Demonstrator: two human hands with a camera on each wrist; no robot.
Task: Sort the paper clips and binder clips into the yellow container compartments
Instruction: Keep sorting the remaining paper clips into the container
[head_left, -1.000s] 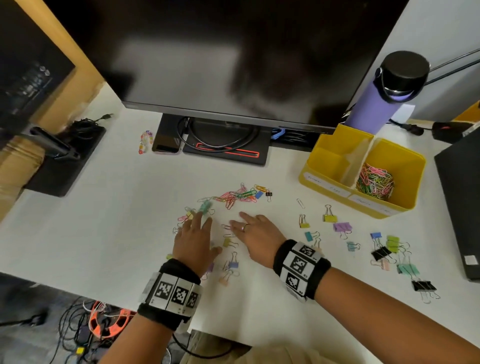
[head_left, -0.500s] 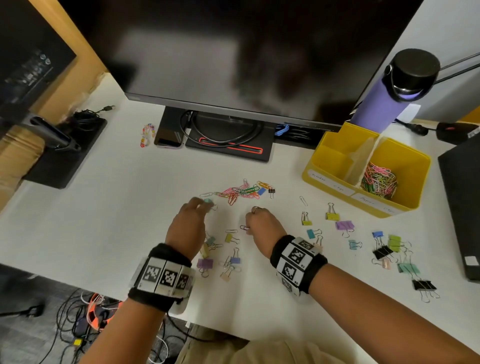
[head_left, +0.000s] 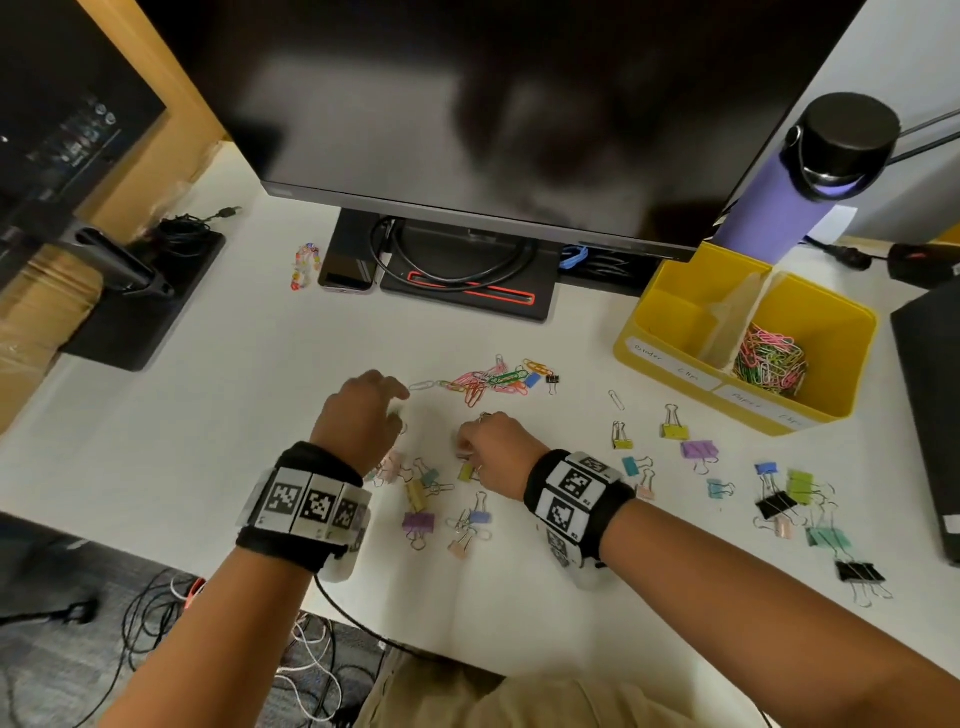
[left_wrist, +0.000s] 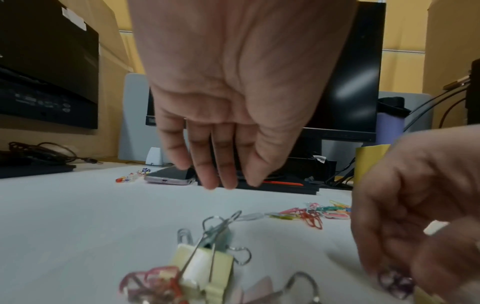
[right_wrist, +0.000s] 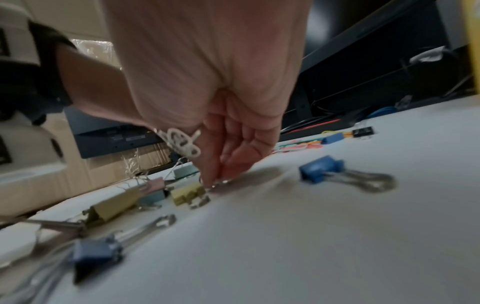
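Observation:
The yellow container stands at the right back; its right compartment holds a heap of paper clips. A loose pile of coloured paper clips lies mid-table. Binder clips lie between my wrists, among them a purple one, and more to the right. My left hand hovers left of the pile, fingers hanging down loosely with nothing in them. My right hand has its fingertips pressed together on the table, pinching a small silver paper clip beside a yellow binder clip.
A monitor on its black base overhangs the back. A phone and a bead string lie at its left. A purple bottle stands behind the container. A black device sits at the right edge.
Both hands lay flat on the table; now they are raised at the wrist. The left hand's fingers hang free, and the right hand's fingertips have closed on a small clip.

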